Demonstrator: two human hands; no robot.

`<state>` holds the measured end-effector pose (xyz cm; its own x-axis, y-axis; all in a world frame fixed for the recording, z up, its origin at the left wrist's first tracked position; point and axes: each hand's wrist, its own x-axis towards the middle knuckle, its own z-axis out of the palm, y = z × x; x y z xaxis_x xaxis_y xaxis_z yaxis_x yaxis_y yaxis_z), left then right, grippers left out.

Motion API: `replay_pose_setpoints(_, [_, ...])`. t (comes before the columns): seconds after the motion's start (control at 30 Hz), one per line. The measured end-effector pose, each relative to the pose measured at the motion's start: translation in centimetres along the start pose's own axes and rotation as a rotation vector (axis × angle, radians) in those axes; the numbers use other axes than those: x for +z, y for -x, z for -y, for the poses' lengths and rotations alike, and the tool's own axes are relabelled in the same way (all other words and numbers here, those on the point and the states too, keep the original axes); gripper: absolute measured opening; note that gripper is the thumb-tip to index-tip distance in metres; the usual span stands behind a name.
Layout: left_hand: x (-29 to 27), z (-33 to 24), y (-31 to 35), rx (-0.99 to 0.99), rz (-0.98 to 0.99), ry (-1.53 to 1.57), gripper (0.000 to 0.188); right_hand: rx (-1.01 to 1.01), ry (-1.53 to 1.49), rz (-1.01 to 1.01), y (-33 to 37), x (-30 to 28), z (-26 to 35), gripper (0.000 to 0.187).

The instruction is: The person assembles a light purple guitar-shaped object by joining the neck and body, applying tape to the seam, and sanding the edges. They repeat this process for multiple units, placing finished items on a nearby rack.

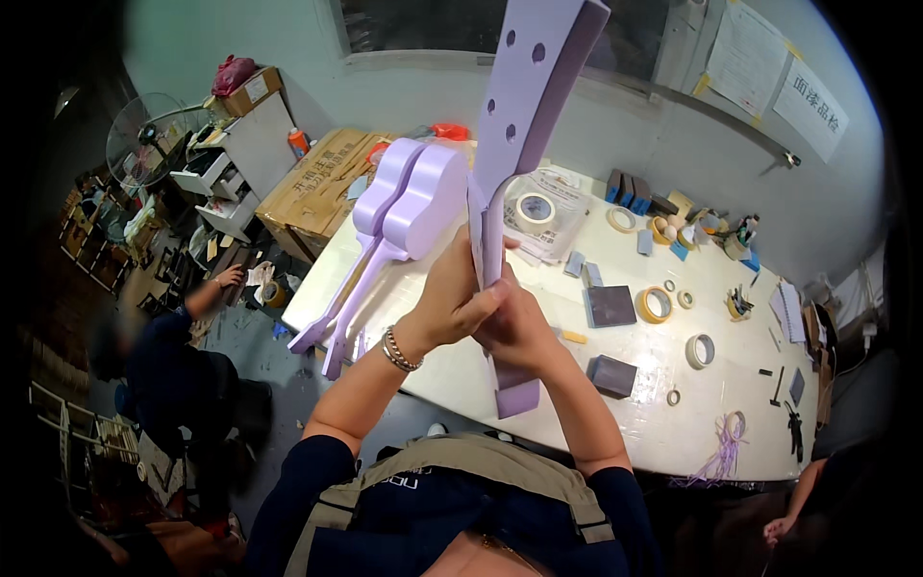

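I hold a glossy light-purple guitar neck [488,231] upright in front of me. Its headstock [538,91], pierced by several round holes, rises toward the top of the view. My left hand [452,293], with a beaded bracelet at the wrist, is closed round the neck from the left. Just beside it my right hand [517,322] grips the same piece from the right. Below the hands a short purple end [519,399] shows; the part between is hidden by my fingers. Two light-purple guitars [418,202] lie side by side on the table to the left.
The white table [442,370] carries tape rolls [654,305], dark sanding blocks [611,306], a plastic bag [567,207] and purple strings [719,457]. A cardboard box [322,183] stands at the back left. A co-worker [183,375] sits at left; another person's hand [781,529] shows lower right.
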<state>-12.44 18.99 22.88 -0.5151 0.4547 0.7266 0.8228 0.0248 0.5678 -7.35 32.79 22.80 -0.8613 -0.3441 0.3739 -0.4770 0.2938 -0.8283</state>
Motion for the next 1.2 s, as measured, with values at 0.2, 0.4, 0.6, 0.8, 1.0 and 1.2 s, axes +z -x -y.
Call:
replay_pose_setpoints(0.2, [-2.2, -4.4, -3.3, 0.068, -0.391, -0.059, 0.043, 0.025, 0.039, -0.207, -0.6, 2.0, -1.9, 0.056])
replay_pose_setpoints(0.4, [-4.9, -6.4, -4.6, -0.068, -0.229, -0.095, 0.027, 0.124, 0.055, -0.216, -1.1, 2.6, -2.0, 0.057])
replay_pose_setpoints(0.6, [-7.9, -8.0, -6.9, -0.161, 0.017, -0.120, 0.022, 0.099, 0.075, -0.220, -1.3, 2.7, -1.7, 0.056])
replay_pose_setpoints(0.8, [-9.4, -7.9, -7.3, -0.181, 0.115, -0.116, 0.019, 0.126, 0.095, -0.208, -1.6, 3.2, -1.3, 0.056])
replay_pose_setpoints(1.0, [-7.8, -5.4, -4.5, 0.333, -0.276, -0.655, 0.021, -0.067, 0.079, -0.187, -2.0, 3.1, -1.6, 0.060])
replay_pose_setpoints(1.2, [-5.3, -4.5, 1.8, 0.335, -0.252, -0.424, 0.017, -0.085, -0.073, -0.294, -4.1, 1.9, -5.0, 0.081])
